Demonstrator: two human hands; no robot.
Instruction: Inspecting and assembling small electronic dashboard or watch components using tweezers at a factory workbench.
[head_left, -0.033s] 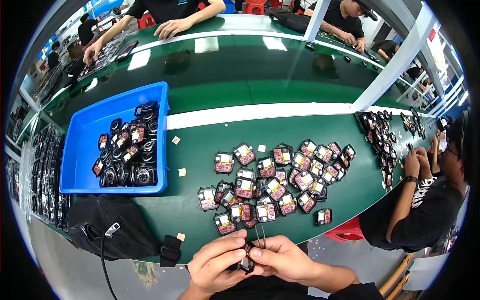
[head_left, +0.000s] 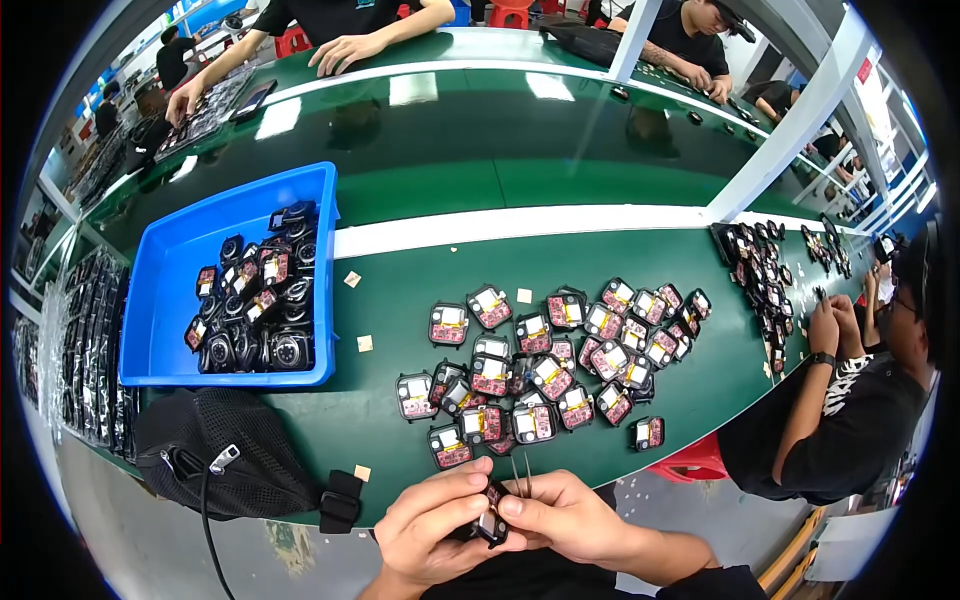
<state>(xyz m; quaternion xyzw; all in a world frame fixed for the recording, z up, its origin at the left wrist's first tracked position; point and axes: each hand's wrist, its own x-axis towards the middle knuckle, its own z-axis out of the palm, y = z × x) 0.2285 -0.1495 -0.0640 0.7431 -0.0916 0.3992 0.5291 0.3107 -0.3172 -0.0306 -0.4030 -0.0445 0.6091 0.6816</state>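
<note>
A small rounded-square watch case point(head_left: 490, 527), black and smooth-rimmed, was held tilted just beyond the near edge of the green tabletop point(head_left: 420, 275), between the person's two hands. The fingers of the left hand point(head_left: 432, 515) were clamped round it; the right hand's point(head_left: 565, 512) thumb pressed against it, while that hand's fingers gripped slim metal tweezers point(head_left: 528, 478), their two prongs apart and pointing toward the far edge. Just past them, across the middle of the tabletop, lay a loose heap of similar open cases point(head_left: 550, 378), with reddish circuit boards, silvery rectangles and yellow strips inside; one case point(head_left: 648, 433) sat apart near the near edge. Small pale square chips point(head_left: 365, 344) were scattered left of the heap. Toward the left end, a glossy blue plastic bin point(head_left: 155, 310) held more dark cases, some showing round backs, and a black mesh-textured zipped bag point(head_left: 220, 450) rested at the near left corner. Beyond the right side, a co-worker's black shirt point(head_left: 850, 430) bore white block lettering, bent by the lens.
</note>
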